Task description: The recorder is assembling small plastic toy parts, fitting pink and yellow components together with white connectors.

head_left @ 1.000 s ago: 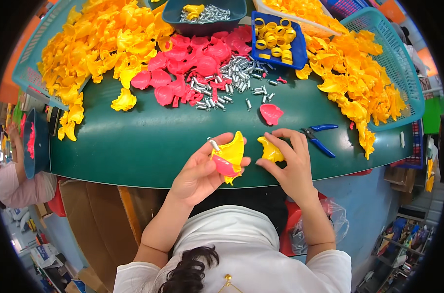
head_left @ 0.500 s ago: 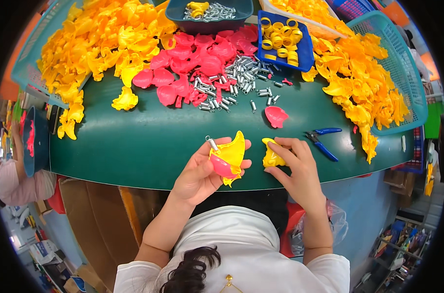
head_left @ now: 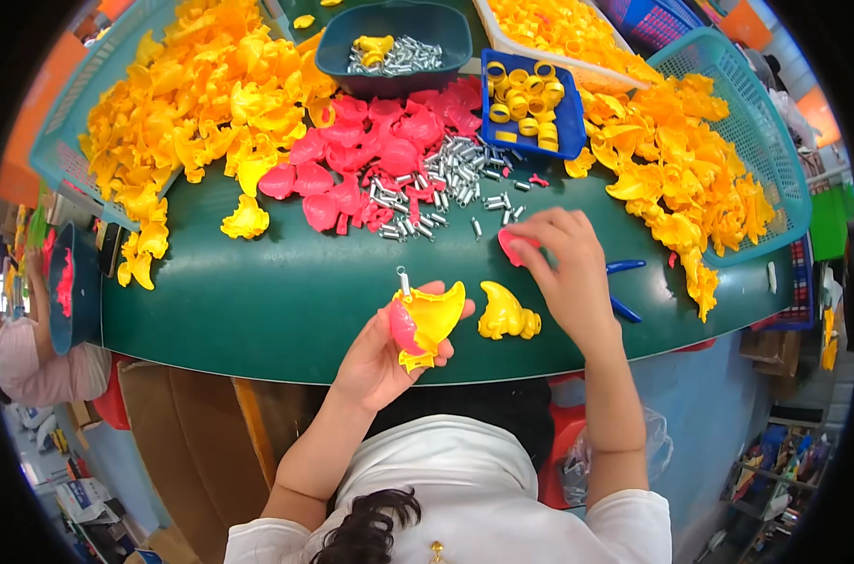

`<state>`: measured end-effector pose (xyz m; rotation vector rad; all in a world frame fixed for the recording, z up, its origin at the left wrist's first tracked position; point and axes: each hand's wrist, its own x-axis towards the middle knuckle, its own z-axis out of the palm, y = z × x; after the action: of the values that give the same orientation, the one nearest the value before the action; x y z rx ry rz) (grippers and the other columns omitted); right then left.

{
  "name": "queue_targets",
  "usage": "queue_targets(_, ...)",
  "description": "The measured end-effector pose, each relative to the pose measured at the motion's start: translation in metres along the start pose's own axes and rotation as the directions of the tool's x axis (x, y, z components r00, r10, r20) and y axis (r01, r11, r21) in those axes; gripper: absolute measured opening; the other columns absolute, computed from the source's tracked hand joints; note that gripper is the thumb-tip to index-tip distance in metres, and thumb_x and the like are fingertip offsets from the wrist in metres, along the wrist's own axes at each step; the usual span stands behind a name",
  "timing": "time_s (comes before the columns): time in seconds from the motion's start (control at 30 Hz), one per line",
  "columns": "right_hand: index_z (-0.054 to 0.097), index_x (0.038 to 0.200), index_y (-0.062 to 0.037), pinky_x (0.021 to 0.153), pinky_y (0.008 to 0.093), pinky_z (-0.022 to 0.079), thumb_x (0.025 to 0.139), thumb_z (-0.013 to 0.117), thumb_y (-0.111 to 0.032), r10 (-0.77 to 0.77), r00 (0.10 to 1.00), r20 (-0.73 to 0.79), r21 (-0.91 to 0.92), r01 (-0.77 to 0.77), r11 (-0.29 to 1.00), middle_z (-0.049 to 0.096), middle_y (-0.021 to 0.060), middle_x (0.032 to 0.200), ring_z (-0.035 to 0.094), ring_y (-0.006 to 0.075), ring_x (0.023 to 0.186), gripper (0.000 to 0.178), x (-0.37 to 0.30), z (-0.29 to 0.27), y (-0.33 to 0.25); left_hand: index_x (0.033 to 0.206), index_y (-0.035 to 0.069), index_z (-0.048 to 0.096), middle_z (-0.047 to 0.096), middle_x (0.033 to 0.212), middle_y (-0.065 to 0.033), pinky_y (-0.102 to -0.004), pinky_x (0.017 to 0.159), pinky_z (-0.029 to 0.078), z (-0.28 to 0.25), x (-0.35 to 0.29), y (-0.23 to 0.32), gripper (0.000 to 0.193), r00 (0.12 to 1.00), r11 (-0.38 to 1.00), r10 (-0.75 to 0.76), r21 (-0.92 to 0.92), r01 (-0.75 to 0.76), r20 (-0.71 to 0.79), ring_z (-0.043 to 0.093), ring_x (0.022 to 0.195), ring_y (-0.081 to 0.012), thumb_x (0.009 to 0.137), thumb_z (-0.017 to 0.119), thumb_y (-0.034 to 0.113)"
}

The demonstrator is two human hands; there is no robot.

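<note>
In my left hand (head_left: 382, 352) lies a yellow curved plastic shell (head_left: 434, 321) with a pink shell piece (head_left: 403, 329) set against its left side. A small metal spring (head_left: 403, 282) stands up from its top. My right hand (head_left: 566, 258) has its thumb and fingers on a pink cup-shaped piece (head_left: 513, 248) on the green table, partly hidden by the fingers. Between the hands, a yellow figure-shaped plastic part (head_left: 505, 312) rests on the table, touched by neither. Blue-handled pliers (head_left: 624, 267) lie partly behind my right wrist.
Yellow shells are heaped at left (head_left: 192, 103) and right (head_left: 690, 179). Pink pieces (head_left: 408, 132) and loose springs (head_left: 460, 174) lie at the middle back. Behind them stand a dark tub (head_left: 328, 56) of springs and a blue tray (head_left: 570, 141) of yellow rings. Another person (head_left: 46, 348) sits at far left.
My right hand has let go of the yellow figure-shaped part and moved up to the pink piece. My left hand still holds the shell, shifted slightly left.
</note>
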<state>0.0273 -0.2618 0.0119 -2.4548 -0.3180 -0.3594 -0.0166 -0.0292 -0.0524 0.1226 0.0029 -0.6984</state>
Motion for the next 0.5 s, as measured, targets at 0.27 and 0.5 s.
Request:
queue_targets(0.27,0.07,0.088,-0.007,0.077,0.0364,0.045,0.075,0.073,-0.011,-0.279,0.959,0.04,0.025,0.278,0.96,0.058,0.0064,0.087,0.052,0.0263,0.089,0.014,0.074,0.06,-0.001,0.145,0.007,0.032,0.035,0.141,-0.0323,-0.034,0.08,0.053,-0.001,-0.003,0.001,0.071,0.997,0.994,-0.033,0.1,0.04,-0.065,0.063,0.089,-0.027,0.093,0.05,0.052)
queue_targets(0.5,0.07,0.082,-0.0088,0.074,0.0339,0.045,0.071,0.076,-0.009,-0.32,0.947,0.009,-0.064,0.32,0.945,0.06,0.0029,0.086,0.055,0.0219,0.089,0.013,0.077,0.062,-0.001,0.144,0.006,0.032,0.034,0.142,-0.0317,-0.0343,0.081,0.054,0.001,-0.002,0.0,0.071,0.994,0.998,-0.056,-0.008,0.055,-0.091,0.064,0.09,-0.0288,0.093,0.051,0.052)
